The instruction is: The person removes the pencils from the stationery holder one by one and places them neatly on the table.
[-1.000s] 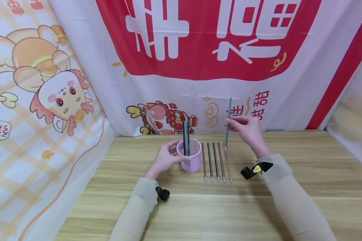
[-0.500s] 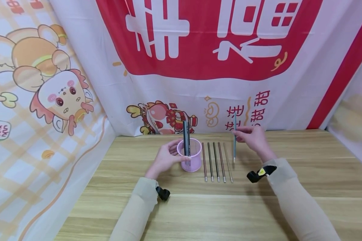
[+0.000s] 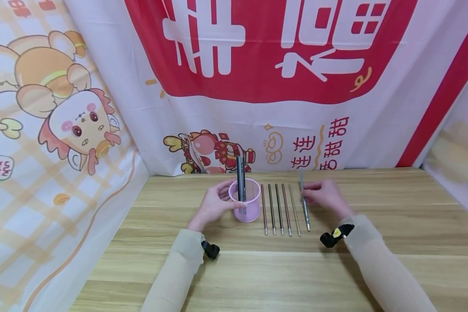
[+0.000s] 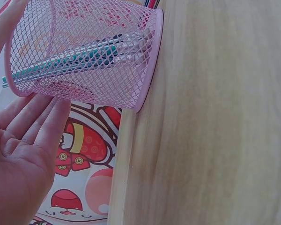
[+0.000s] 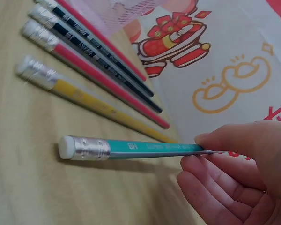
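The left hand [image 3: 211, 207] holds the cup [image 3: 252, 212] between thumb and fingers, thumb at its near side, fingers at its far left side; the cup stands upright on the surface [image 3: 257, 277]. Inside, a few pencils [image 3: 239, 177] lean with eraser ends down and tops above the rim. Next, side by side, erasers nearest, lie a red pencil [image 5: 103, 39], two black pencils [image 5: 93, 61], another red pencil [image 5: 103, 84] and a yellow pencil [image 5: 103, 107]. Just beside that, the right hand [image 3: 327, 197] pinches the teal pencil [image 5: 150, 148], eraser end also nearest; whether it touches the surface I cannot tell
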{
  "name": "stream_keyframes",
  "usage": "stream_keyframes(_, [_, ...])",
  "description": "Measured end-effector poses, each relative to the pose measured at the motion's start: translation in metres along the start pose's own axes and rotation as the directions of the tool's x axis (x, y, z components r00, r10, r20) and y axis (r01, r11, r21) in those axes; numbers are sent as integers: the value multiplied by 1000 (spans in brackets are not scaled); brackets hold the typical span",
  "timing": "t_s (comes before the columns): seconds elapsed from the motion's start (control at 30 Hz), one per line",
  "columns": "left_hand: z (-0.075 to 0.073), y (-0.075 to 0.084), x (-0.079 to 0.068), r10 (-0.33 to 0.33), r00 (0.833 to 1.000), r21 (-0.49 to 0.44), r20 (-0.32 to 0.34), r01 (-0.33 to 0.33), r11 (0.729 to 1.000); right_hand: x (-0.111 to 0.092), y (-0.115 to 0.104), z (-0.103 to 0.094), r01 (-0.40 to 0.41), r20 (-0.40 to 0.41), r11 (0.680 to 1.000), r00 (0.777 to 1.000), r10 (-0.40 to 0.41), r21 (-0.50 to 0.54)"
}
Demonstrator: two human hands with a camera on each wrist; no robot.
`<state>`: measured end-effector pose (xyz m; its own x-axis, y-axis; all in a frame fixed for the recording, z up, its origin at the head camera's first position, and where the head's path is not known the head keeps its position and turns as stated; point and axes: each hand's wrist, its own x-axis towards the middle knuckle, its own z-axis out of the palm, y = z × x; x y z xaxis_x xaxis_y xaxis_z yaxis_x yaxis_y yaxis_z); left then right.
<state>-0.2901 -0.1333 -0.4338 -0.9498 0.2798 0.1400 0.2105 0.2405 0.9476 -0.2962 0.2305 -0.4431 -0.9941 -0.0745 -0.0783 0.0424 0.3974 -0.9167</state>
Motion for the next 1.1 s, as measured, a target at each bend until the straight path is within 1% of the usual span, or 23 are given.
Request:
stream_keyframes(0.2, [0, 0, 0, 1, 1000, 1, -2, -1, 1000, 2, 9, 9, -20, -2, 1000, 1000, 20, 6])
stream_keyframes(0.43, [0, 0, 1, 1, 1000, 5, 0, -1, 1000, 1, 11, 14, -95, -11, 995, 995, 95, 16])
stream_keyframes(0.57, [0, -1, 1, 9, 1000, 4, 2, -9, 1000, 0, 10, 15, -102, -22, 995, 995, 102, 4])
stream_keyframes(0.67, [0, -1, 1, 13, 1000, 1, 1, -13, 1000, -1, 8, 15, -92, -25, 996, 995, 92, -17])
stream_keyframes(1.1, [-1, 1, 1, 4, 1000, -13, 9, -4, 1000, -2, 7, 18, -87, -54, 996, 995, 86, -22])
